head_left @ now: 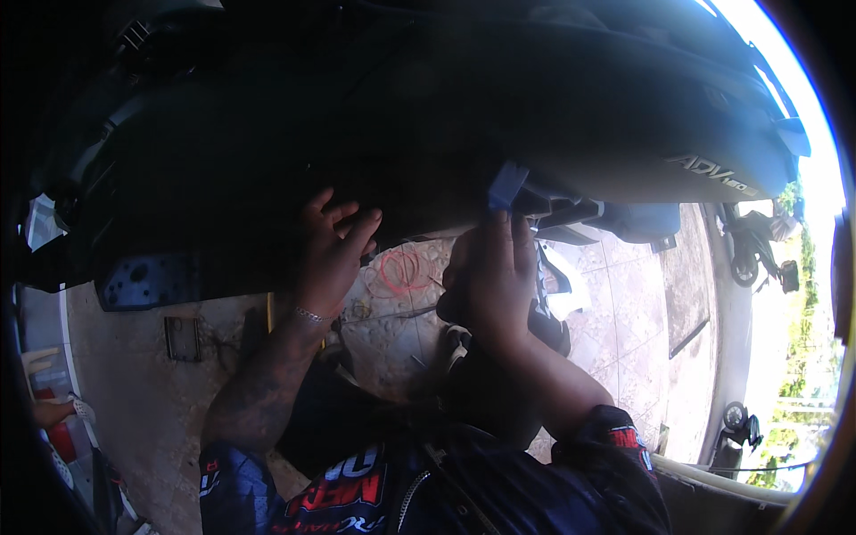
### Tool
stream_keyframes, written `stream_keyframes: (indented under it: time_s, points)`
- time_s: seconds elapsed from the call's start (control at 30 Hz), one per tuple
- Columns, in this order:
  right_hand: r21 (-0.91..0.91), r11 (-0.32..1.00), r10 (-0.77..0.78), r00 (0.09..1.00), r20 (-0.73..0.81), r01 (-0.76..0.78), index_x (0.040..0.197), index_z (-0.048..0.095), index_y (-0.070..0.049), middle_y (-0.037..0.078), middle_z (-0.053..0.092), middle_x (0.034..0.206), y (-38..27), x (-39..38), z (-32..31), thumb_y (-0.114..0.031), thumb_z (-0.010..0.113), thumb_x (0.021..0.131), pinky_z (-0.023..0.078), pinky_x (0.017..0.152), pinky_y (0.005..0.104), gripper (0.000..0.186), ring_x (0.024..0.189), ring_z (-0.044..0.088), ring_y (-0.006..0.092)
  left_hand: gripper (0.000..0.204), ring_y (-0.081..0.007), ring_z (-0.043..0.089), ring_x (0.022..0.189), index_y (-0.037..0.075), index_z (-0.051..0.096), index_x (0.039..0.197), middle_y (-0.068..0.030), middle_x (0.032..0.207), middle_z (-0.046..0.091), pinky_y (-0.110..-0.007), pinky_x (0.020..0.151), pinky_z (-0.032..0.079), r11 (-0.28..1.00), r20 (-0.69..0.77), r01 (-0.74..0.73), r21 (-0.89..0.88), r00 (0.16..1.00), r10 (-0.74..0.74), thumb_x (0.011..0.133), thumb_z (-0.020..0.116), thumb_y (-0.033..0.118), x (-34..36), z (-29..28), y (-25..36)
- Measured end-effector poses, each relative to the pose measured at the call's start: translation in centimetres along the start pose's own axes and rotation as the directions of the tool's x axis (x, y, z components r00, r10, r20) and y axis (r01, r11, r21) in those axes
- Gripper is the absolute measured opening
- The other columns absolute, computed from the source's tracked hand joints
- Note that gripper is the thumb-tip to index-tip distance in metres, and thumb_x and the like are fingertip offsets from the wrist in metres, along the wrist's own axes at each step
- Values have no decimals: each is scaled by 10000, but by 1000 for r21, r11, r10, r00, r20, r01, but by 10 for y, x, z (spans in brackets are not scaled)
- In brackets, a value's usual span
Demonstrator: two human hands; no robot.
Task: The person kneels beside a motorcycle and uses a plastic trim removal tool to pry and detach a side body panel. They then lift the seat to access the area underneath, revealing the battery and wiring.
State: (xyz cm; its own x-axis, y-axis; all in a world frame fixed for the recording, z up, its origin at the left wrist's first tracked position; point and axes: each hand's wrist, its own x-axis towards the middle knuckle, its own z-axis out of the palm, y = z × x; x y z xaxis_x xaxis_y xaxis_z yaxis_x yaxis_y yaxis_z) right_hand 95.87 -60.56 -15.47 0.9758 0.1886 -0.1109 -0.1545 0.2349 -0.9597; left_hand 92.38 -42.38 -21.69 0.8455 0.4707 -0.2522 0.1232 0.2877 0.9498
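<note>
Dark scooter bodywork (428, 116) looms across the top!
Left hand (334, 259) hovers half-open, empty, near its edge; right hand (502, 281) puts straight fingers to a bluish part (508, 184), grip impossible to tell.

A pale tiled floor (615, 357) is spreading beneath the work area, its thin joints running between mottled, stone-patterned slabs. It is dimming into brown shade at left, where a dark rectangular frame (183, 339) is lying. Near the middle, a loose red loop (404, 270) is resting on the tiles, possibly cord, though blur is hiding its material. At right, a slim dark bar (689, 340) is lying slantwise on a rougher, brownish strip of ground (691, 294).
</note>
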Motion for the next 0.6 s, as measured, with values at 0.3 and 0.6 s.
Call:
stream_keyframes:
  time_s: [0.3, 0.6]
  points:
    - [24, 999, 26, 995, -97, -24, 922, 523, -56, 20, 572, 728, -16, -5, 23, -244, 429, 1036, 410, 470, 252, 239, 498, 515, 116, 866, -213, 590, 1088, -2, 200, 1486, -175, 1290, 487, -330, 822, 547, 999, -44, -53, -1, 998, 53, 865, 756, 232, -6, 5, 5]
    - [-339, 937, 9, 966, 257, 81, 1128, 511, 2, 65, 571, 701, -30, -20, -19, -252, 473, 1028, 473, 533, 294, 276, 528, 555, 151, 892, -199, 593, 1080, -3, 182, 1487, -169, 1254, 515, -327, 805, 555, 997, -76, -69, 46, 994, 73, 855, 767, 229, -2, 8, 0]
